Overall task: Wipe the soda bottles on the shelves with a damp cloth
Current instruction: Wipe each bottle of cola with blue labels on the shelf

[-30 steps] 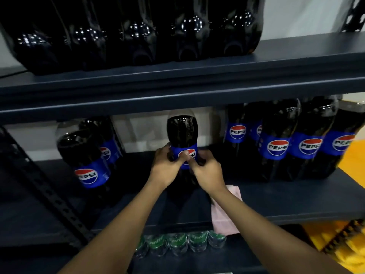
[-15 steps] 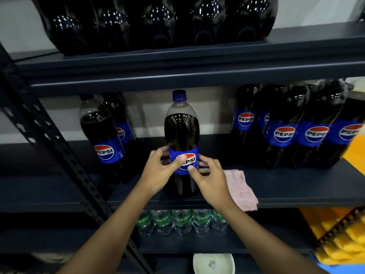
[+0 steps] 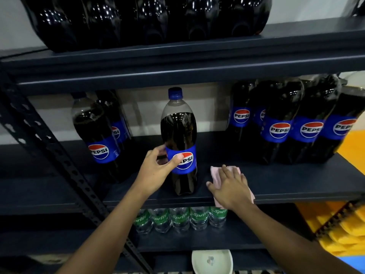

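A tall Pepsi bottle (image 3: 178, 131) with a blue cap stands upright at the front of the middle shelf (image 3: 286, 186). My left hand (image 3: 156, 171) grips it at the blue label, thumb across the logo. Just right of the bottle lies a pink cloth (image 3: 216, 174) on the shelf. My right hand (image 3: 230, 187) rests flat on the cloth, fingers spread and straight.
Two Pepsi bottles (image 3: 98, 139) stand at the left, several more (image 3: 280, 123) in a wrapped pack at the right. Dark bottles (image 3: 150, 20) fill the top shelf. Sprite bottles (image 3: 179, 218) sit below. A slotted post (image 3: 49, 153) slants at left; a white bowl (image 3: 212, 261) lies below.
My right hand has let go of the bottle's label and moved right and down onto the pink cloth. My left hand stays on the bottle.
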Motion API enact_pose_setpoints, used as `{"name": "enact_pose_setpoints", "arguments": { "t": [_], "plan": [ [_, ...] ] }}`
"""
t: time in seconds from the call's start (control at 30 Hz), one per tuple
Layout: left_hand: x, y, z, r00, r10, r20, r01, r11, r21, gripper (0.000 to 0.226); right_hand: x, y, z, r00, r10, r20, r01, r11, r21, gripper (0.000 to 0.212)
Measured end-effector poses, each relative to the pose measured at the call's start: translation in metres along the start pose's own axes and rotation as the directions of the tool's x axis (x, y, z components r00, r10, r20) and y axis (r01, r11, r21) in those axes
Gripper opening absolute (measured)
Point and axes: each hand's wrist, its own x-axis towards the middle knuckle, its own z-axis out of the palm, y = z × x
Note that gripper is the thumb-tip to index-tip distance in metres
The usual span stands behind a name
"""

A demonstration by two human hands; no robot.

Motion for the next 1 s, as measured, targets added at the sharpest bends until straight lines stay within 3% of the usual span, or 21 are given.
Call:
{"name": "enact_pose_setpoints", "arguments": {
  "t": [0.23,0.33,0.37,0.4,0.47,0.57,0.63,0.67,0.73,0.83,0.9,1.0],
  "plan": [
    [-0.001,0.001,0.001,1.0,-0.019,0.009,0.019,1.0,-0.001,0.089,0.011,0.0,0.006,1.0,-0.011,-0.011,0.009,0.993,-0.12,0.072],
    [-0.002,0.002,0.0,1.0,-0.026,0.01,0.026,0.999,0.021,0.093,0.008,0.001,0.009,0.997,-0.066,-0.04,0.058,0.983,-0.172,0.083],
    [-0.002,0.001,-0.001,0.999,-0.034,0.015,0.034,0.999,0.023,0.096,0.007,0.002,0.009,0.997,-0.064,-0.033,0.058,0.985,-0.163,0.076],
    [-0.002,0.001,-0.002,0.999,-0.046,0.027,0.045,0.999,0.021,0.097,0.008,0.002,0.007,0.998,-0.057,-0.04,0.051,0.991,-0.127,0.064],
    [-0.002,0.006,-0.006,0.995,-0.09,0.052,0.09,0.996,-0.012,0.083,0.006,-0.001,-0.003,0.997,-0.017,-0.07,0.031,0.977,0.209,0.051],
    [0.003,0.028,-0.005,0.989,-0.138,0.057,0.147,0.967,-0.208,0.061,-0.007,-0.027,-0.025,0.99,0.043,-0.133,0.069,0.678,0.731,0.047],
    [0.011,0.049,0.006,0.988,-0.154,0.025,0.151,0.904,-0.399,0.058,-0.021,-0.061,-0.037,0.98,0.006,-0.197,0.176,0.421,0.89,0.046],
    [0.012,0.058,0.015,0.986,-0.168,0.017,0.155,0.864,-0.478,0.062,-0.03,-0.077,-0.038,0.972,-0.018,-0.235,0.226,0.354,0.907,0.046],
    [0.019,0.072,0.029,0.976,-0.217,0.0,0.176,0.793,-0.584,0.07,-0.04,-0.106,-0.042,0.946,-0.033,-0.323,0.313,0.358,0.88,0.046],
    [0.018,0.075,0.035,0.974,-0.226,0.003,0.173,0.738,-0.652,0.074,-0.039,-0.116,-0.044,0.864,-0.059,-0.5,0.464,0.477,0.746,0.052],
    [0.017,0.07,0.035,0.984,-0.177,0.016,0.145,0.749,-0.646,0.071,-0.027,-0.114,-0.053,0.764,-0.106,-0.637,0.572,0.568,0.592,0.056],
    [0.013,0.068,0.037,0.994,-0.11,0.0,0.084,0.765,-0.639,0.064,-0.008,-0.121,-0.09,0.549,-0.188,-0.814,0.711,0.618,0.336,0.053]
  ]
}}
